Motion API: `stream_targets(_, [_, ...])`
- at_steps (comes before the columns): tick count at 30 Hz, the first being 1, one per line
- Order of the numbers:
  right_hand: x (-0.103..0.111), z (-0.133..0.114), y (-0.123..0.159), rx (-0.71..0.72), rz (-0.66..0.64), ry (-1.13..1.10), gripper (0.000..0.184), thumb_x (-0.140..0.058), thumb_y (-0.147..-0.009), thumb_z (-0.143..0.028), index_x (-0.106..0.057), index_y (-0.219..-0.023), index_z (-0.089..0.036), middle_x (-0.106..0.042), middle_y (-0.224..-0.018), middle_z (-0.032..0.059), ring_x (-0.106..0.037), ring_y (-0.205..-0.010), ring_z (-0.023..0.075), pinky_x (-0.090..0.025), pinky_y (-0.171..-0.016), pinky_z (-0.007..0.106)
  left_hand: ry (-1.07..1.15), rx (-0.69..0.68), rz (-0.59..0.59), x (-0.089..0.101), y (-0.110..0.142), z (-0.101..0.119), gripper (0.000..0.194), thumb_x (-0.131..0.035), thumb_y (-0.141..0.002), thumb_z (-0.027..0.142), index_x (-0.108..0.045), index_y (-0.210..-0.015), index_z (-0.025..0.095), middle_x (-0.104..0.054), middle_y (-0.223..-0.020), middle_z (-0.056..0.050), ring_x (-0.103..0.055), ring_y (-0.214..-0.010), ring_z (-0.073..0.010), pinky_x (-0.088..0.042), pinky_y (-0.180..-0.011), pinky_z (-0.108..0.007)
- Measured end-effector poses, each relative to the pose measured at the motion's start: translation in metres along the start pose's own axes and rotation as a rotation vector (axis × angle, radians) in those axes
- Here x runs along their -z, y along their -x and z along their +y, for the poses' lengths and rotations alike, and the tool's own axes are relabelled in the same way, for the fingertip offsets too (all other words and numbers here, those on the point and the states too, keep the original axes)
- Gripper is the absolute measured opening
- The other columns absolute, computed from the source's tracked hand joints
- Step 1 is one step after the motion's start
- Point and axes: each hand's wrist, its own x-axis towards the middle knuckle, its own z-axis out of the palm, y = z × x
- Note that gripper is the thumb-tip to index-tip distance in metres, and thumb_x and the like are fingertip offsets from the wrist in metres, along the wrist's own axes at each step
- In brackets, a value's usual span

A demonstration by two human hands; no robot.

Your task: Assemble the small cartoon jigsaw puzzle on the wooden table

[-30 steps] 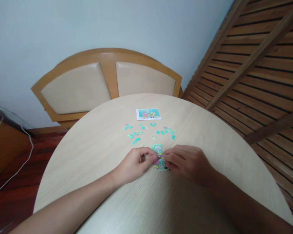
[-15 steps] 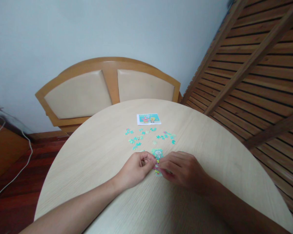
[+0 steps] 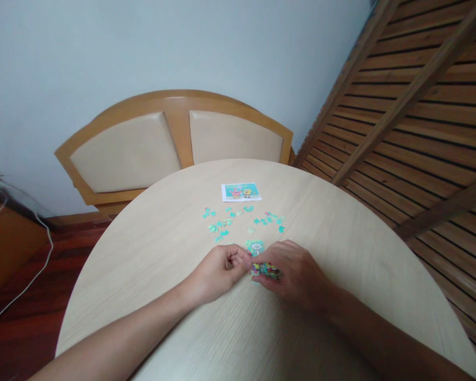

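Observation:
My right hand (image 3: pixel 291 269) is closed on a joined section of jigsaw puzzle (image 3: pixel 266 270), colourful and partly covered by the fingers. The fingertips of my left hand (image 3: pixel 228 267) are pinched at the left end of that same section; exactly what lies between them is hard to see. Just beyond both hands, another puzzle part (image 3: pixel 255 246) with a pale cartoon face on green lies on the table, its lower side hidden. Loose teal puzzle pieces (image 3: pixel 222 234) are scattered farther off, with more pieces (image 3: pixel 267 219) to the right.
A printed reference picture (image 3: pixel 241 192) with pink and yellow cartoon figures lies toward the far edge of the round pale table (image 3: pixel 162 227). Behind stands a wooden headboard with beige panels (image 3: pixel 234 137). A slatted wooden panel (image 3: pixel 381 121) rises at the right.
The joined puzzle section has turned up in my right hand, so more of its coloured face shows. My right hand has shifted slightly; my left hand has barely moved. The loose pieces stay put.

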Motion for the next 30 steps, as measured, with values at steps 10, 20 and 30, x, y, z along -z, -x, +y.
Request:
stream_targets(10, [-0.007,0.000,0.002,-0.025,-0.001,-0.024,0.021,-0.068,-0.091,-0.040,-0.067,-0.095,-0.020,-0.073,-0.084,0.0042,-0.065,-0.077,0.0193,-0.043,-0.074,0.033,0.065,0.005,0.046,0.000,-0.001,-0.004,0.024,-0.070,-0.081,0.033,-0.061,-0.091,0.014,-0.060,-0.074,0.000,-0.051,-0.064,-0.0103,-0.039,-0.061,-0.023])
stream_targets(20, [-0.005,0.007,0.003,-0.040,-0.202,-0.016,0.007,-0.064,-0.092,-0.025,-0.070,-0.092,-0.022,-0.074,-0.087,0.0029,-0.065,-0.085,0.0198,-0.043,-0.079,0.034,-0.361,0.054,0.054,0.009,0.003,-0.017,0.008,-0.058,-0.073,0.017,-0.065,-0.077,0.017,-0.063,-0.069,0.001,-0.053,-0.062,-0.0119,-0.038,-0.057,-0.022])
stream_targets(30, [-0.006,0.005,0.002,-0.060,-0.240,-0.015,0.005,-0.066,-0.089,-0.020,-0.070,-0.090,-0.021,-0.074,-0.087,0.0026,-0.065,-0.085,0.0196,-0.044,-0.080,0.034,-0.361,0.058,0.063,0.004,0.003,-0.018,0.009,-0.060,-0.075,0.019,-0.067,-0.081,0.017,-0.062,-0.067,0.001,-0.051,-0.060,-0.0121,-0.037,-0.055,-0.021])
